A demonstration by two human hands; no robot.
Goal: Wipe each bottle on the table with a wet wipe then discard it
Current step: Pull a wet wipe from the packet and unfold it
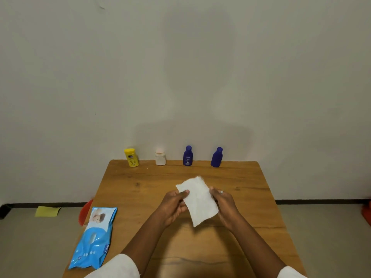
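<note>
A white wet wipe (198, 201) is held flat above the middle of the wooden table (140, 197). My left hand (174, 207) grips its left edge and my right hand (224, 207) grips its right edge. Along the table's far edge stand several bottles in a row: a yellow bottle (131, 157) at the left, a small white bottle (160, 157) with a pale cap, a blue bottle (188, 156) with a label, and a plain blue bottle (217, 157) leaning slightly at the right.
A blue pack of wet wipes (93, 238) lies at the table's left front edge. A red round object (85, 212) shows on the floor just left of the table. A yellow sheet (47, 211) lies on the floor by the wall.
</note>
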